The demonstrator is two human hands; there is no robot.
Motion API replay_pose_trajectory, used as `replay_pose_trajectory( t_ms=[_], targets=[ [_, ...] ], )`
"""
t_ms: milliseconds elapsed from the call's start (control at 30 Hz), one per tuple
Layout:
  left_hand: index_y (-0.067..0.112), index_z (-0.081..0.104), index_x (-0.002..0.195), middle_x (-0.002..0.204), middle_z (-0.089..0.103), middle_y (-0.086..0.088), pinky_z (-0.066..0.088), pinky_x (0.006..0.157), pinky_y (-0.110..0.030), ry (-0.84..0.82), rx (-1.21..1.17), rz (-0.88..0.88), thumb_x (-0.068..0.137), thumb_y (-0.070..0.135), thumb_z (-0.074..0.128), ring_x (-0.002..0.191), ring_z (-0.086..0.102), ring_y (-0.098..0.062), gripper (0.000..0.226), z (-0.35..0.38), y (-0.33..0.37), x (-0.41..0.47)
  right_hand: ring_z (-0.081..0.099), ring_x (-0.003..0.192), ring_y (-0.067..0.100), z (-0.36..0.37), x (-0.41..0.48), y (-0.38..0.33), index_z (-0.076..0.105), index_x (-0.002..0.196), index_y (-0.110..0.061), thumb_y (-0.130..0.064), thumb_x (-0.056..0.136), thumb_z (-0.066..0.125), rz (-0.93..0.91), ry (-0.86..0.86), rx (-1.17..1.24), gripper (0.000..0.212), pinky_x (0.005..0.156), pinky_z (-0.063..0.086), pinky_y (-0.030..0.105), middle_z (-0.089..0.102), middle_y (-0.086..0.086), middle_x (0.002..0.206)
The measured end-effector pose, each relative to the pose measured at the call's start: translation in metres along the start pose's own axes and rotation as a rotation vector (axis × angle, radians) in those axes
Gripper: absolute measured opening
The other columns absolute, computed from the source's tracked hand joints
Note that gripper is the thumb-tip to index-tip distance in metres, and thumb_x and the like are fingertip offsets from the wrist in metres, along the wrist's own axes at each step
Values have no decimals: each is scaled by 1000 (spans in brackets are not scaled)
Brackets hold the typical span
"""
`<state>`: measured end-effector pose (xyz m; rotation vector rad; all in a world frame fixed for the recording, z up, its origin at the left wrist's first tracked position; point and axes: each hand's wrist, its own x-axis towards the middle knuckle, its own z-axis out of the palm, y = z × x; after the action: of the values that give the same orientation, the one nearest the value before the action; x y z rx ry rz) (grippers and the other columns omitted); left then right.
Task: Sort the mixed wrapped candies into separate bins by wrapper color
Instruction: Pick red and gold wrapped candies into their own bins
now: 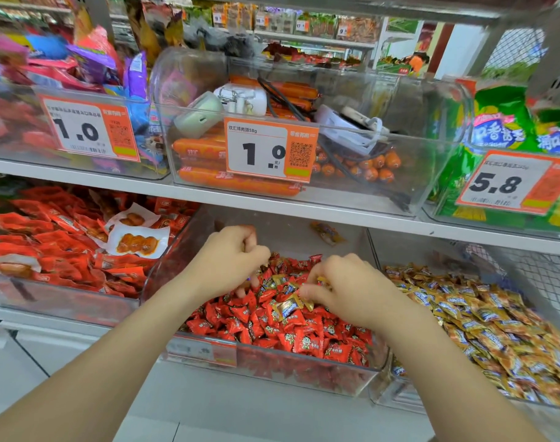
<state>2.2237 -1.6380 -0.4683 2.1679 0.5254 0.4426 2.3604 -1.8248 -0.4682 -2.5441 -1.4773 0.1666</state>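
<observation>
A clear middle bin [272,374] on the lower shelf holds a heap of red-wrapped candies [272,330] with a few gold-wrapped candies [289,306] mixed in on top. To its right, another clear bin [396,400] is full of gold-wrapped candies [495,330]. My left hand [230,260] reaches into the back of the red heap with curled fingers; what it holds is hidden. My right hand [345,288] is over the same heap, fingers pinching a gold-wrapped candy [321,280].
A bin of red snack packets [64,250] stands at the left. The shelf above [272,202] carries a clear bin of orange sausages [240,180] with small devices and cables, price tags [270,149], and green bags [502,129] at the right. A wire mesh panel [546,282] is at far right.
</observation>
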Motion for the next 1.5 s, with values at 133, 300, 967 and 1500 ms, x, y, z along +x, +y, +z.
replay_pose_trajectory(
  t_ms=[133,300,967,1500],
  targets=[
    [1,50,82,59,66,-15,56,53,-45,68,-22,-4,90,26,61,47,56,-21,29,1,-1,3,65,112,35,1,-3,-4,67,129,-26,-66,96,61,47,-139,-144,53,91,54,44,67,8,119],
    [9,45,73,59,70,-1,43,50,-32,61,-92,-27,78,31,65,71,73,-27,30,9,-3,8,67,86,27,3,-3,-3,73,98,-20,-51,99,65,55,-118,-99,32,79,58,45,69,3,92],
    [23,54,93,91,57,6,40,59,-36,-319,785,275,97,66,55,85,60,-21,43,41,1,-18,63,72,17,-1,2,11,66,78,-21,-51,101,63,85,291,220,38,73,55,40,68,-3,69],
    [19,70,71,56,66,2,57,65,-39,145,423,46,102,46,52,55,63,-19,44,-6,-36,5,64,106,20,-15,-1,5,77,108,-37,-51,89,78,18,-236,-221,24,82,51,35,64,-10,96]
  ],
)
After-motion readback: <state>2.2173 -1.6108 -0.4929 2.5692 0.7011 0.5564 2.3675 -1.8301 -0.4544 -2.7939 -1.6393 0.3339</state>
